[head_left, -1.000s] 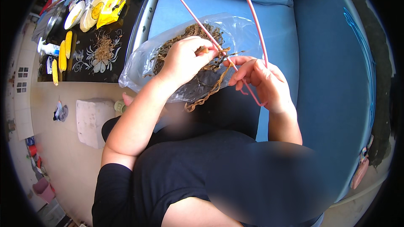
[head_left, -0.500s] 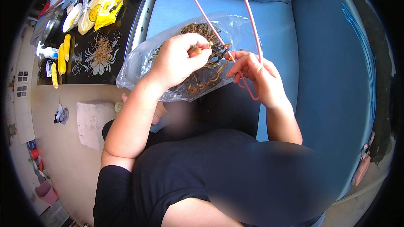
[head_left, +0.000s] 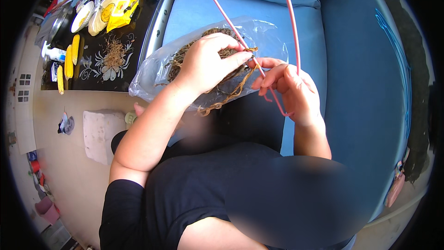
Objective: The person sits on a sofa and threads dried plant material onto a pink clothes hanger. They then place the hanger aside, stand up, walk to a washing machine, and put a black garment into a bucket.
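A pink coated wire, shaped like a bent clothes hanger [head_left: 292,21], slants up from my hands past the top edge. My right hand [head_left: 298,90] is closed around its lower part, near the hooked end. My left hand [head_left: 203,65] pinches the end of a brown dried vegetable strip [head_left: 237,91] against the slanting wire. The strip's long shrivelled tail hangs below my fingers. Beneath the hands, a clear plastic bag [head_left: 147,78] lies on the blue sofa seat, with a tangle of similar dried strips [head_left: 178,60] in it. My left hand partly covers that pile.
A dark table [head_left: 138,46] at the left bears corn cobs [head_left: 69,62], a heap of dry fibres [head_left: 115,54], a yellow packet [head_left: 124,11] and a white bowl [head_left: 82,17]. A pale block stool [head_left: 99,134] stands on the floor. The sofa arm [head_left: 365,78] rises at right.
My left hand has moved right, up to the pink wire, bringing the dried strip against it. The wire and my right hand have shifted slightly right.
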The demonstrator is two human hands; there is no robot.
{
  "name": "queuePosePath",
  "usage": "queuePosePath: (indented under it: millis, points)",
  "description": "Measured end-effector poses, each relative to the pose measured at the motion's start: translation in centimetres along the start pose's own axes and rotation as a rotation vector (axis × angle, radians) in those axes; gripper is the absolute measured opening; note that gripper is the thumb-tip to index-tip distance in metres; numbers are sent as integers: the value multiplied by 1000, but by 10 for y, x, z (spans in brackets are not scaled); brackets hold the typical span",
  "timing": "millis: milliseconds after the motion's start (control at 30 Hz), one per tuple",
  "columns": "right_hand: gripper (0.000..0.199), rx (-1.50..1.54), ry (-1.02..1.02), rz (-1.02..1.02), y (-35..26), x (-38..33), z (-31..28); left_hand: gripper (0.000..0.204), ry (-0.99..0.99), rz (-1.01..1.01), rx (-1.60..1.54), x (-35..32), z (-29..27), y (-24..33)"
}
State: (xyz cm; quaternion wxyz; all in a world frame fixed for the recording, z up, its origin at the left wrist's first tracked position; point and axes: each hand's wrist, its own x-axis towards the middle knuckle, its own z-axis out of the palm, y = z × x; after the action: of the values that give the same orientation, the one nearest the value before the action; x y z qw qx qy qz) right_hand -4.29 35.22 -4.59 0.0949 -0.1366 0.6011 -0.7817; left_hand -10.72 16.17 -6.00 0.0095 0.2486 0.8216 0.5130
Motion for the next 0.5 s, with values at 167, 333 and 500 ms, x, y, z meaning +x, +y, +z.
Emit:
queuePosePath:
  millis: [167,333,500]
  points:
    - [43,38,-22,10,0,4,2,4,99,89,-119,3,1,-5]
    - [44,172,-19,-4,1,5,4,4,173,157,-161,-1,3,-7]
    - [46,398,-19,-91,5,5,2,4,356,196,-189,-4,6,-27]
